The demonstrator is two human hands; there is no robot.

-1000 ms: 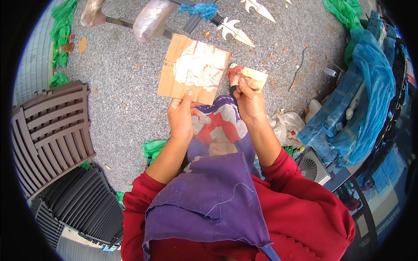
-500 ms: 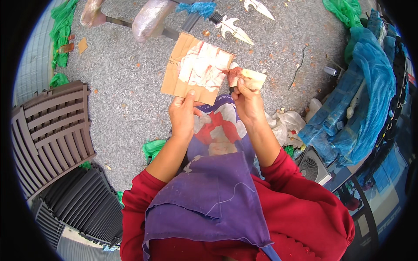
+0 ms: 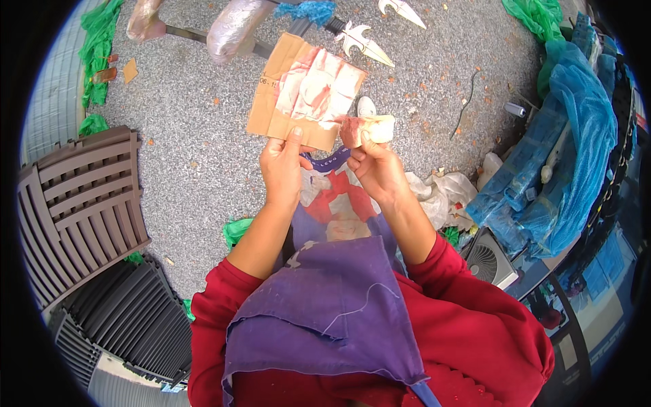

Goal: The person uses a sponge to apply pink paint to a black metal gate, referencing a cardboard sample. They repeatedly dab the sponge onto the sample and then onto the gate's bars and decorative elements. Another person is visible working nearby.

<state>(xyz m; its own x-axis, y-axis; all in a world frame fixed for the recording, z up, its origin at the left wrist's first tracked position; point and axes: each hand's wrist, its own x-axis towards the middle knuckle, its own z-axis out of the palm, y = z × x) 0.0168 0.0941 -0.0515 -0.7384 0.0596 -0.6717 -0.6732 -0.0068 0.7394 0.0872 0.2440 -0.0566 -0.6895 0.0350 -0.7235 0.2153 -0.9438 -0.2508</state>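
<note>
My left hand [image 3: 283, 165] pinches the lower edge of a brown cardboard piece [image 3: 272, 102], thumb on top. Across the cardboard's face lies a creased whitish patch with pink-red smears [image 3: 317, 85]. In my right hand [image 3: 377, 163] is a small pale yellow piece, perhaps sponge or folded cloth [image 3: 378, 129], gripped between thumb and fingers. Its left end is stained dark red and meets or overlaps the cardboard's lower right edge; contact is hard to tell. Both hands are held in front of my purple apron [image 3: 305, 298].
Wrapped metal parts [image 3: 234, 30] and white-gold spear-shaped finials [image 3: 366, 46] lie on the speckled ground ahead. Brown slatted panels [image 3: 85, 203] stand at left. Blue netting [image 3: 576, 115], a fan unit [image 3: 485, 261] and crumpled plastic [image 3: 444, 193] are at right.
My right hand has moved left and slightly down with the pale piece, toward the cardboard. The cardboard has shifted slightly up and left and tilted. More pink shows across its pale patch.
</note>
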